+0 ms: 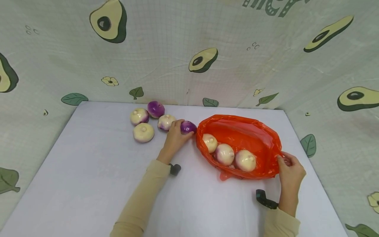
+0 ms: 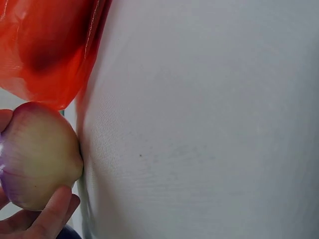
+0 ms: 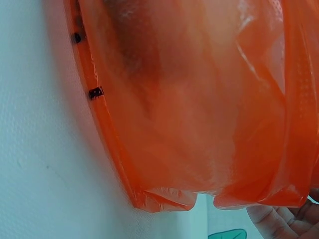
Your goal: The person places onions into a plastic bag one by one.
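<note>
My left hand (image 1: pixel 174 138) holds a purple-and-white onion (image 1: pixel 188 127) between thumb and fingers, just left of the red plastic bag (image 1: pixel 240 123). In the left wrist view the onion (image 2: pixel 42 154) shows its pale end, with fingertips (image 2: pixel 50 211) against it. The bag lies with its mouth wide, and three pale onions (image 1: pixel 225 154) show inside. At the bag's right edge, my right hand (image 1: pixel 291 171) pinches the rim with thumb and fingers. The right wrist view is mostly filled by the bag's wall (image 3: pixel 184 124), with some fingers (image 3: pixel 274 221) at the lower right.
Several more onions stand at the back left of the white table (image 1: pixel 88 171): a purple one (image 1: pixel 156 109), a purple-tinged one (image 1: pixel 139 116), a pale one (image 1: pixel 143 132) and one (image 1: pixel 165 122) beside my left hand. A cloth printed with avocados (image 1: pixel 203 60) hangs behind.
</note>
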`<action>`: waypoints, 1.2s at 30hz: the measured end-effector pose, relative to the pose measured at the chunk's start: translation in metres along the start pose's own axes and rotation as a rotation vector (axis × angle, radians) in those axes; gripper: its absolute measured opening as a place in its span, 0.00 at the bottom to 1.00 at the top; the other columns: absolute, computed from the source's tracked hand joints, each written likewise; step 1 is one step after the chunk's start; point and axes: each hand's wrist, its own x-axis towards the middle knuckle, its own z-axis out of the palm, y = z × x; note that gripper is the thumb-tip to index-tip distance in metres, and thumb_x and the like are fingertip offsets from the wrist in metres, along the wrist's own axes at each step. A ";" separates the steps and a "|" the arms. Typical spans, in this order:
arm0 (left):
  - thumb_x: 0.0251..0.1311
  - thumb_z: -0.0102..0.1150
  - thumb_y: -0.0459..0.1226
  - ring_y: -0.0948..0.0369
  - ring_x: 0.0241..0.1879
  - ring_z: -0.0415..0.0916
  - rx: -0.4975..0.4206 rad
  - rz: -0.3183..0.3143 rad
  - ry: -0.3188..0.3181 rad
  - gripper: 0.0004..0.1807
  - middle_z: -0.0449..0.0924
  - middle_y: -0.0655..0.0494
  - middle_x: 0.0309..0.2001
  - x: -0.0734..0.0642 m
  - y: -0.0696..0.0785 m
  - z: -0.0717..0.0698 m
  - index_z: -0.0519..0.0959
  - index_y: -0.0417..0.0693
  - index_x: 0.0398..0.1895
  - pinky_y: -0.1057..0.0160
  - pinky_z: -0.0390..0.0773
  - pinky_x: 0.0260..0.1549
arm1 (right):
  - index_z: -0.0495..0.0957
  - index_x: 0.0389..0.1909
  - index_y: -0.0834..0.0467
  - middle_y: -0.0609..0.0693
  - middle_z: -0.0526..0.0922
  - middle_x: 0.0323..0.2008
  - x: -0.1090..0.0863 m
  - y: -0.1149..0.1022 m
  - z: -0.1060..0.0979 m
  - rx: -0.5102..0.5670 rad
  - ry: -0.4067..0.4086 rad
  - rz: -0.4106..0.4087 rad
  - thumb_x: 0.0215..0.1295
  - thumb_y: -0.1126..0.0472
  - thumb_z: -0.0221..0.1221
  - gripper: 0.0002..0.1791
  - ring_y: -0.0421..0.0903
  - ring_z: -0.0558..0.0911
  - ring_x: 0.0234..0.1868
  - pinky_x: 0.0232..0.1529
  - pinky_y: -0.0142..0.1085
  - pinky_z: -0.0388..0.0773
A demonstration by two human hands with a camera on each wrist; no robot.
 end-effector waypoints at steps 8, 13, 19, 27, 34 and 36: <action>0.53 0.65 0.44 0.47 0.60 0.66 0.008 -0.001 -0.002 0.33 0.65 0.43 0.60 -0.004 0.001 -0.001 0.65 0.42 0.61 0.49 0.67 0.61 | 0.69 0.62 0.51 0.54 0.73 0.54 0.000 0.000 0.000 0.006 0.000 -0.003 0.66 0.44 0.48 0.27 0.41 0.72 0.44 0.54 0.35 0.75; 0.53 0.65 0.43 0.48 0.61 0.65 0.010 0.002 -0.025 0.33 0.65 0.44 0.61 -0.010 0.000 -0.001 0.65 0.43 0.61 0.49 0.66 0.61 | 0.69 0.63 0.50 0.55 0.73 0.54 0.000 0.001 -0.002 0.015 -0.004 0.003 0.66 0.43 0.48 0.28 0.41 0.72 0.44 0.55 0.36 0.74; 0.52 0.66 0.42 0.48 0.60 0.66 0.003 0.034 -0.012 0.32 0.64 0.45 0.59 -0.021 -0.003 -0.002 0.64 0.43 0.59 0.48 0.66 0.61 | 0.69 0.63 0.50 0.54 0.73 0.54 0.001 0.001 -0.001 0.011 -0.004 0.006 0.66 0.43 0.48 0.27 0.41 0.72 0.45 0.55 0.36 0.74; 0.49 0.68 0.41 0.47 0.57 0.69 -0.036 0.031 0.026 0.33 0.63 0.45 0.58 -0.034 -0.009 -0.008 0.63 0.45 0.57 0.47 0.68 0.59 | 0.68 0.63 0.50 0.54 0.73 0.54 0.001 0.002 -0.001 0.009 -0.006 0.005 0.66 0.43 0.47 0.28 0.41 0.72 0.45 0.55 0.36 0.74; 0.46 0.70 0.39 0.47 0.57 0.67 -0.056 0.056 0.078 0.33 0.64 0.44 0.57 -0.040 -0.015 -0.009 0.64 0.43 0.54 0.46 0.68 0.59 | 0.68 0.64 0.50 0.54 0.72 0.55 0.001 0.001 -0.003 0.011 -0.017 0.010 0.66 0.43 0.47 0.28 0.42 0.72 0.45 0.55 0.36 0.74; 0.46 0.70 0.39 0.47 0.57 0.67 -0.051 0.052 0.080 0.33 0.64 0.45 0.57 -0.042 -0.015 -0.009 0.64 0.42 0.53 0.47 0.68 0.59 | 0.68 0.64 0.50 0.55 0.72 0.55 0.001 0.001 -0.003 0.010 -0.017 0.010 0.66 0.43 0.47 0.28 0.42 0.72 0.45 0.55 0.37 0.74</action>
